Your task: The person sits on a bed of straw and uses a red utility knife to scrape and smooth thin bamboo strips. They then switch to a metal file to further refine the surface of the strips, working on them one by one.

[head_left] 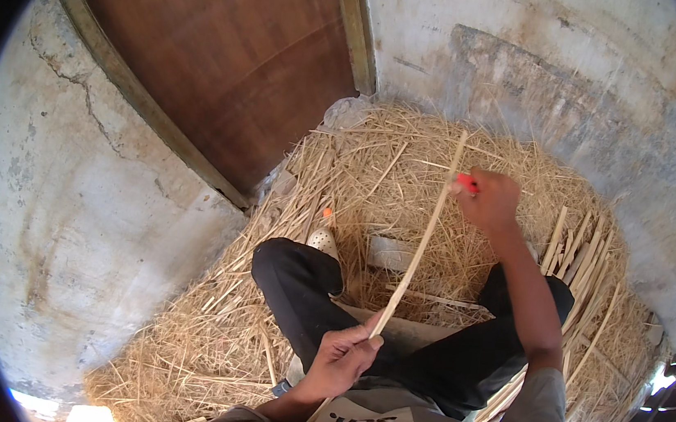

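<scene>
A long, pale bamboo strip (pixel 421 257) slants up and away from my lap, bowed slightly along its length. My left hand (pixel 341 363) is closed around its near end, close to my body. Farther out, my right hand (pixel 491 201) grips a small tool with a red handle (pixel 466 182), held against or right beside the strip near its far end. The tool's working edge is too small and blurred to make out, so I cannot tell its exact kind.
Dry shavings (pixel 394 151) cover the floor around my crossed legs. Bamboo strips (pixel 584 257) lie in a bundle at the right. A pale, flat block (pixel 390 254) sits ahead, near a perforated shoe (pixel 323 241). Beyond are a brown door (pixel 207 49) and stained walls (pixel 550 77).
</scene>
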Motion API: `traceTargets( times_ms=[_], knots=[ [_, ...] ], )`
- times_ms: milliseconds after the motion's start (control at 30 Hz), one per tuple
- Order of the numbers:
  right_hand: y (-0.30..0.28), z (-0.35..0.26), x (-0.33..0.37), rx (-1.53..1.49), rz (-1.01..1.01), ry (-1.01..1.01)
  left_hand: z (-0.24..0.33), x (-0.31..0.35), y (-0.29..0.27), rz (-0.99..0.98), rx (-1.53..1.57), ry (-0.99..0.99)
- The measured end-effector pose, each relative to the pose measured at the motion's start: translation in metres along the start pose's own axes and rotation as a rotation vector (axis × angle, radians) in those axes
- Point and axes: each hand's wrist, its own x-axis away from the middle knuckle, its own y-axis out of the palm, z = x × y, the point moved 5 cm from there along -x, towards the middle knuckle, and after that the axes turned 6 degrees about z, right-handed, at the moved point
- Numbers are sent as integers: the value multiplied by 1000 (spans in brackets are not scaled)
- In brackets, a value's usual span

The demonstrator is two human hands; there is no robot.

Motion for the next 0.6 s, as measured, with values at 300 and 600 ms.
traceTargets(
  times_ms=[300,600],
  knots=[
    [7,35,-8,96,66,-14,-11,3,-7,-42,-18,-22],
    [-4,49,0,116,-94,411,-15,-3,-27,-19,164,-94]
  ],
)
